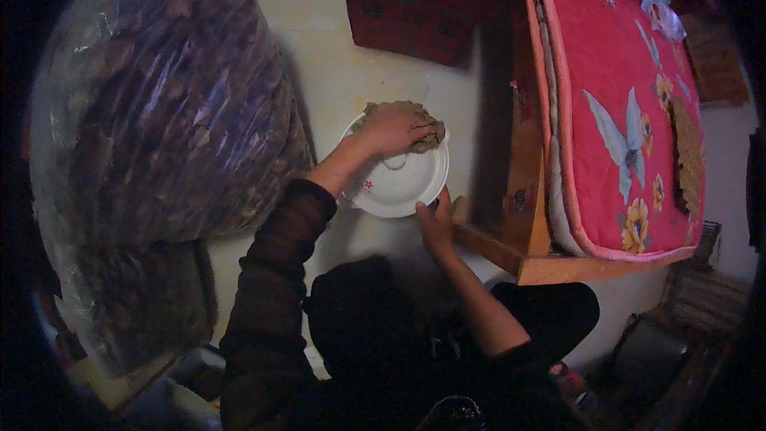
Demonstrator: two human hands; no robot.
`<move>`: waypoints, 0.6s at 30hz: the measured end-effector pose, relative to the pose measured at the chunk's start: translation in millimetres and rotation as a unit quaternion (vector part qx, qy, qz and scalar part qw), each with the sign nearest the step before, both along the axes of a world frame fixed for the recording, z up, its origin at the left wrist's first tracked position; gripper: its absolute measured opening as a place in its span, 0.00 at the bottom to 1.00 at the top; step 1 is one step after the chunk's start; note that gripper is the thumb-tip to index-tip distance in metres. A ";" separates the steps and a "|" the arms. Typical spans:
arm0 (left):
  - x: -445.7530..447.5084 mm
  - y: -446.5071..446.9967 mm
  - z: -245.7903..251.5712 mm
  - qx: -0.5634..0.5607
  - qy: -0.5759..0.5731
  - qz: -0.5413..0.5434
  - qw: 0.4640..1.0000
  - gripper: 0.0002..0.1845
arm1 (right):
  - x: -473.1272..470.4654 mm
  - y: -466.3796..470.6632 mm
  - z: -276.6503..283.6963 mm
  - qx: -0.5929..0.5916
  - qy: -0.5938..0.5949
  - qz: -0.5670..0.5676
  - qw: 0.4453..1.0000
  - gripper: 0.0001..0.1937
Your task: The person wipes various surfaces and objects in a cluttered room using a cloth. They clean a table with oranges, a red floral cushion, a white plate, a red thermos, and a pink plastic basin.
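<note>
A round white lid or plate [407,188], with a small red flower mark and a ring shape near its middle, lies before me. My left hand [398,129] presses a crumpled grey-brown cloth [389,109] on its far part, fingers curled over the cloth. At the near right rim, my right hand [435,218] grips the edge, thumb on top. The fingers of that hand are partly hidden below the rim.
Large clear plastic sacks [191,102] of dark contents stand at left. A dark red box [413,18] is on the pale floor ahead. At right, a wooden frame [532,266] bears a pink butterfly-patterned padded cover [598,149], with a brown cloth [688,155] on it.
</note>
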State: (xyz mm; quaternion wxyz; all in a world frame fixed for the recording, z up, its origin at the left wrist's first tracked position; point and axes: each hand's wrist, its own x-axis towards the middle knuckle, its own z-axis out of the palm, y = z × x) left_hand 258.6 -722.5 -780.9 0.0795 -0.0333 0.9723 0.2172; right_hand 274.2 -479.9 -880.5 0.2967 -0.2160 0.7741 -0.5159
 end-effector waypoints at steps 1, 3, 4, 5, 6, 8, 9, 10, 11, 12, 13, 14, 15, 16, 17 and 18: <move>13.3 -7.1 -10.1 0.058 0.050 0.031 0.997 0.17 | 2.6 -4.0 6.9 0.016 0.016 -0.008 1.000 0.38; 49.2 -20.5 -30.9 0.067 0.126 0.097 0.985 0.18 | 6.5 -9.7 11.9 0.016 0.007 -0.009 1.000 0.38; 70.4 -24.3 -43.6 0.020 0.152 0.128 0.980 0.18 | 6.4 -10.0 12.4 0.017 0.004 -0.010 1.000 0.38; 84.5 -19.9 -51.0 -0.025 0.178 0.157 0.971 0.19 | 5.5 -9.2 11.3 0.012 0.012 -0.007 1.000 0.37; 93.3 -7.2 -45.9 0.055 0.164 0.244 0.954 0.19 | 3.5 -7.7 9.6 0.008 0.019 -0.007 1.000 0.37; 116.6 23.6 -26.7 0.208 0.128 0.408 0.879 0.21 | 0.1 -6.6 7.0 -0.019 0.011 -0.014 1.000 0.35; 136.0 39.7 -29.6 0.146 0.173 0.379 0.897 0.21 | 3.0 -9.1 10.8 -0.043 -0.009 -0.011 0.999 0.35; 151.6 56.2 -42.2 0.085 0.217 0.344 0.909 0.22 | 4.6 -10.3 12.7 -0.065 -0.027 -0.009 0.997 0.34; 160.3 71.0 -49.4 0.026 0.260 0.303 0.916 0.23 | 3.8 -8.5 11.1 -0.057 -0.022 -0.008 0.998 0.32; 163.5 86.2 -42.9 0.001 0.239 0.270 0.933 0.24 | 1.1 -6.0 7.8 -0.048 -0.015 -0.010 0.999 0.30; 164.6 102.1 -31.6 -0.026 0.218 0.239 0.946 0.24 | -1.0 -5.7 9.4 -0.040 -0.009 -0.009 0.999 0.28; 161.6 110.9 -25.8 -0.052 0.197 0.206 0.957 0.25 | -4.0 -3.9 11.7 -0.025 -0.050 -0.010 0.998 0.26; 160.8 114.9 -29.3 -0.052 0.199 0.175 0.963 0.25 | -5.5 -5.2 24.3 -0.010 -0.091 -0.005 0.996 0.25; 157.9 118.7 -34.7 -0.051 0.202 0.141 0.968 0.25 | -7.5 -4.2 31.7 0.005 -0.131 -0.005 0.991 0.25; 154.9 122.4 -39.6 -0.050 0.205 0.105 0.972 0.26 | -8.6 -4.0 36.4 0.011 -0.113 0.008 0.994 0.27; 149.3 121.6 -37.8 -0.057 0.216 0.078 0.972 0.26 | -9.2 -2.6 37.8 0.015 -0.096 0.017 0.995 0.29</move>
